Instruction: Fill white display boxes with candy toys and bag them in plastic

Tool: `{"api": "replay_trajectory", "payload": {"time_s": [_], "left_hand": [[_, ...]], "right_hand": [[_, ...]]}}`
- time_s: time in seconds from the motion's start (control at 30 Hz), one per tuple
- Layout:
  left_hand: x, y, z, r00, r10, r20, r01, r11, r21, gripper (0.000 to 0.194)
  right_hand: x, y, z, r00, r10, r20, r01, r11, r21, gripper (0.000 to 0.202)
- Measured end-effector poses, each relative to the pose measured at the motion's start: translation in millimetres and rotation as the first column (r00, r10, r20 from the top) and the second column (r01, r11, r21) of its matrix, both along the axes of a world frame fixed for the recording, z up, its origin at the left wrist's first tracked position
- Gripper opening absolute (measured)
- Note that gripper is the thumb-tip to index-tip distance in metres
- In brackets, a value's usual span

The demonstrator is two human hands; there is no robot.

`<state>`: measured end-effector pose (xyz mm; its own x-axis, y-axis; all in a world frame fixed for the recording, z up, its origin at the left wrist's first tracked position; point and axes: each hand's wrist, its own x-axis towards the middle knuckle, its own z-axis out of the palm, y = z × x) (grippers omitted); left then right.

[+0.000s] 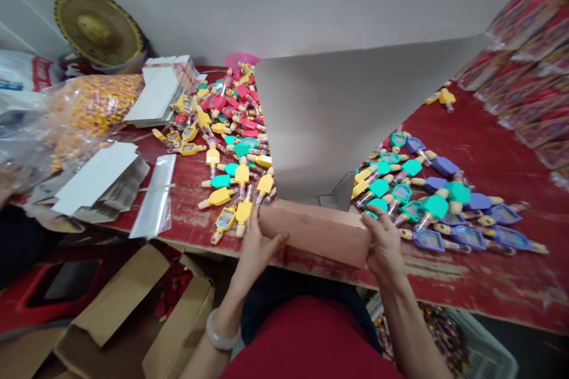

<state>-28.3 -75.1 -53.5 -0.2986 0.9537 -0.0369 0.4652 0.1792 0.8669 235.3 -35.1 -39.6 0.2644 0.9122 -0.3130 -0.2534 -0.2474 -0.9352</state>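
A paperboard box (315, 130) with a grey inside stands spread at the table's front edge, its tall back panel flaring upward and outward. Its low pinkish-brown front wall (315, 234) faces me. My left hand (260, 249) is closed around the left end of that wall, thumb on the outside. At the other end, my right hand (386, 243) grips the corner, its fingertips partly hidden. Yellow popsicle-shaped toys (242, 174) with clear tubes lie close to my left hand. Green ones (433, 205) and purple ones (429, 238) lie just right of my right hand.
Stacked white cards (100, 177), clear plastic sleeves (155, 198) and a bag of yellow pieces (104, 100) lie at left. Packed pink items (528, 53) are piled at far right. Open cartons (120, 296) and a filled crate (482, 337) sit below the red table (498, 284).
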Motion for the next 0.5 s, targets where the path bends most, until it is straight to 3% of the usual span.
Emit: {"api": "replay_trajectory", "payload": {"time_s": [0.03, 0.1, 0.17, 0.23, 0.33, 0.43, 0.5], "left_hand": [[4.1, 1.2, -0.8, 0.992, 0.029, 0.126, -0.023, 0.999, -0.047, 0.079], [13.3, 2.5, 1.3, 0.929, -0.001, 0.370, 0.047, 0.992, -0.115, 0.078], [22.6, 2.8, 5.9, 0.837, -0.080, 0.541, 0.157, 0.983, -0.097, 0.071], [31.0, 2.5, 9.0, 0.772, -0.152, 0.618, 0.210, 0.977, -0.022, 0.065], [39.9, 3.2, 7.0, 0.804, -0.234, 0.546, 0.235, 0.970, 0.069, 0.055], [41.3, 5.8, 2.6, 0.864, -0.384, 0.324, 0.382, 0.921, 0.074, 0.042], [36.9, 7.5, 2.2, 0.861, -0.461, 0.216, 0.456, 0.887, 0.074, 0.036]], "right_hand": [[1.4, 4.4, -1.3, 0.999, -0.029, -0.029, 0.029, 0.999, -0.014, 0.055], [5.1, 15.0, -6.4, 0.991, -0.132, 0.025, 0.131, 0.991, 0.026, 0.050], [9.8, 23.7, -14.2, 0.955, -0.250, 0.160, 0.234, 0.966, 0.112, 0.050], [13.7, 26.5, -23.0, 0.920, -0.300, 0.251, 0.269, 0.951, 0.149, 0.055], [14.0, 18.6, -32.3, 0.947, -0.192, 0.258, 0.172, 0.980, 0.099, 0.066], [9.7, 11.6, -32.2, 0.971, 0.003, 0.240, -0.034, 0.991, 0.128, 0.072], [9.7, 15.1, -27.0, 0.970, -0.040, 0.241, -0.004, 0.984, 0.180, 0.071]]}}
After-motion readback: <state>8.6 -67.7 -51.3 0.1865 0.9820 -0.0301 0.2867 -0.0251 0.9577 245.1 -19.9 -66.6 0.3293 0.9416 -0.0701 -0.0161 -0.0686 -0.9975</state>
